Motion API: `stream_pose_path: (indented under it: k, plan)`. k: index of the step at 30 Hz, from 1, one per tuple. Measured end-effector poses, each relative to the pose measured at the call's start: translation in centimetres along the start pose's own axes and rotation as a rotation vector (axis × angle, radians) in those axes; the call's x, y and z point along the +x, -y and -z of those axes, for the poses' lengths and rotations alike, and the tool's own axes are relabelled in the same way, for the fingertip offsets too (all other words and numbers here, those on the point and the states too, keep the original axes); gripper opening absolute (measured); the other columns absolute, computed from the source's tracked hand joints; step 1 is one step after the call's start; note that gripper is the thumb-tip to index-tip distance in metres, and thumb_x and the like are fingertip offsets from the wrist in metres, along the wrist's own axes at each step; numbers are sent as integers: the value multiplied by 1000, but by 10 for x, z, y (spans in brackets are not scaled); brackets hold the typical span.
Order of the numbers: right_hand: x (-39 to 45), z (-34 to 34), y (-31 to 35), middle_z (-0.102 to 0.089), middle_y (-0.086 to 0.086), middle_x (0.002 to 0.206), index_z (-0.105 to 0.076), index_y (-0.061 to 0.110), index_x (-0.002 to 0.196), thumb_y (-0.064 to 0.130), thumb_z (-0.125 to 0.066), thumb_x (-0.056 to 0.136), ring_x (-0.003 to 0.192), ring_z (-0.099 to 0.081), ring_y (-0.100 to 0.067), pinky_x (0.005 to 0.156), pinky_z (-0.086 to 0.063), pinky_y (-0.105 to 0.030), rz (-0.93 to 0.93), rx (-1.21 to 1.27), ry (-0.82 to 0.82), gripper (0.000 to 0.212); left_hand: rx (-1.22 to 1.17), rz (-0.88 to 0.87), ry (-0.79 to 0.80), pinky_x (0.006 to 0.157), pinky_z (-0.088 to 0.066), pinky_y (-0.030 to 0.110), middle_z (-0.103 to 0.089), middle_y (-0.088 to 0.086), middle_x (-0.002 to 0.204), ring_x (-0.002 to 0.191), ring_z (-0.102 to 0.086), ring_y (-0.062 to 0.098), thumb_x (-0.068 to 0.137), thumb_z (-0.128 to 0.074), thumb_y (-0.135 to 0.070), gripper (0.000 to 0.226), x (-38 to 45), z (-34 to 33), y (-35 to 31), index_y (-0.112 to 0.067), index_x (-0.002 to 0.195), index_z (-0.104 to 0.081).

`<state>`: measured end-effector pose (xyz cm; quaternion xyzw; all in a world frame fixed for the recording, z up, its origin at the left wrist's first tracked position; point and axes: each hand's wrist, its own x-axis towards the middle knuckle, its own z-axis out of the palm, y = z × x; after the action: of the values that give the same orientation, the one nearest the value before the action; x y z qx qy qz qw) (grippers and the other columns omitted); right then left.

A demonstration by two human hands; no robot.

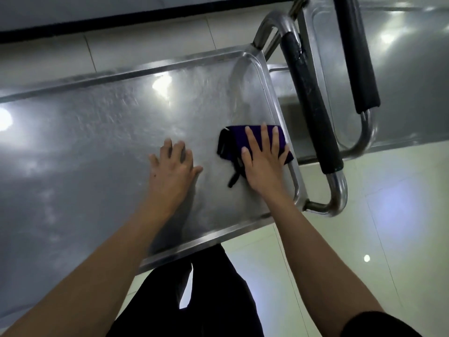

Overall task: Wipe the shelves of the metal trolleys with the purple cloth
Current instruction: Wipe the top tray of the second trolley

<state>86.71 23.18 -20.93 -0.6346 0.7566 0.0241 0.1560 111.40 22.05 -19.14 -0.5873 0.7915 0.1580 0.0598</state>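
A purple cloth (252, 142) is pressed flat under the right hand (263, 159), fingers spread, near the shelf's (97, 132) right end. The left hand (173, 167) is rested open beside it.

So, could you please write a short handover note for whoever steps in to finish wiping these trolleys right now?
Right hand: flat, fingers straight, pressing the purple cloth onto the top shelf of the near trolley, at its right end beside the handle.
Left hand: open, resting on the bare shelf just left of the cloth, holding nothing.
Second trolley: parked to the right, handle to handle with the first.
Done: cannot tell how much is wiped; the shelf shows only glare and streaks.
Left: the remainder of this shelf, any lower shelves, then the second trolley.
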Motion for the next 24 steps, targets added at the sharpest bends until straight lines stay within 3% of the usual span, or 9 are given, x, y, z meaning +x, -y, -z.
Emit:
stream_pose_path:
  k: [7, 12, 20, 24]
  plan:
    - [151, 36, 34, -4, -1, 169, -14, 38, 159, 50, -16, 102, 155, 9, -25, 119, 6, -65, 78, 5, -28, 58, -37, 22, -108, 98, -40, 71, -52, 21, 140, 136, -41, 47, 92, -69, -41, 49, 6, -9, -3, -1, 121, -65]
    - [218, 49, 58, -3, 0, 169, -14, 37, 159, 50, -17, 101, 155, 8, -25, 118, 0, -67, 121, -6, -64, 59, -52, 7, -245, 96, -42, 70, -56, 22, 137, 133, -45, 48, 97, -48, -48, 54, 8, -23, 0, -2, 114, -71]
    - [180, 38, 43, -11, 0, 168, -19, 35, 158, 48, -18, 102, 155, 2, -23, 120, -3, -62, 109, 15, -101, 58, -80, 34, -207, 97, -40, 75, -56, 21, 138, 134, -44, 48, 94, -50, -50, 54, 12, -24, -2, -4, 112, -71]
    - [116, 20, 25, -11, -1, 168, -17, 35, 158, 50, -18, 104, 155, 3, -23, 121, -1, -62, 94, 26, -82, 56, -100, 31, -169, 96, -40, 75, -55, 20, 138, 135, -44, 46, 89, -67, -45, 46, 12, -22, -2, -4, 111, -71]
